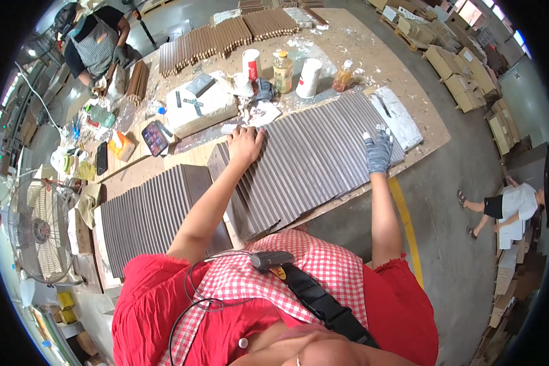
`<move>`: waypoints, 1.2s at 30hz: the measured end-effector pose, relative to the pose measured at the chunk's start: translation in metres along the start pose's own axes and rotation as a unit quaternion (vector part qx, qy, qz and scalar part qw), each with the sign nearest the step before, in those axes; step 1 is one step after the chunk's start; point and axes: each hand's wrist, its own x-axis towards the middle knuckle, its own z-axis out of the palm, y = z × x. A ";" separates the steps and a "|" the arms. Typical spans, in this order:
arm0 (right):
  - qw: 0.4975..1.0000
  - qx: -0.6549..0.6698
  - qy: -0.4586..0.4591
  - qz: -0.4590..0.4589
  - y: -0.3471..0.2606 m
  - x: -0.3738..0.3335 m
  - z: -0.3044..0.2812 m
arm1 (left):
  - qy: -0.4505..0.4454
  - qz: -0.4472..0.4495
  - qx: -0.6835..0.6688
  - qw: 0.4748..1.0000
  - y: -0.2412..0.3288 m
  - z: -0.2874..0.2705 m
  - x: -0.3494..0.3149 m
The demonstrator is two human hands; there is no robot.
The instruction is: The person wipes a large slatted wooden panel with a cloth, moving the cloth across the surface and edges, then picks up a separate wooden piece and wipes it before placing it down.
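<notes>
A wide row of grey-brown slatted strips [311, 158] lies side by side along the table's near edge. My bare left hand [245, 145] rests on the row's left part, at its far edge, with the fingers lying forward and slightly bent. Touching or just beside its fingertips is a small whitish piece [228, 129]; I cannot tell whether it is touched. On the row's right end lies my right hand [379, 151], in a grey-blue glove with pale fingertips, fingers stretched out flat. A second stack of similar strips [146, 210] stands left of my left forearm.
Beyond the row stand white cups [310, 78], a yellow bottle [283, 72] and a white block [201, 113]. A phone [154, 138] lies left. Brown strips [213, 41] line the far side. A co-worker [97, 43] works far left; a fan [41, 230] stands left. Someone walks [512, 204] at right.
</notes>
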 end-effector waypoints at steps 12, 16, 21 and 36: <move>0.664 0.509 -0.528 0.146 -0.100 -0.238 -0.049 | -0.005 0.021 0.030 0.999 -0.013 0.008 0.008; 0.719 0.355 -0.591 -0.092 -0.140 -0.243 -0.039 | -0.023 0.015 0.046 0.999 -0.012 0.004 0.009; 0.754 0.226 -0.485 -0.380 -0.158 -0.226 -0.040 | 0.003 0.030 0.033 0.999 -0.011 0.005 0.008; 0.753 0.256 -0.603 -0.060 -0.167 -0.229 -0.032 | 0.055 -0.001 -0.001 0.999 -0.006 0.005 0.005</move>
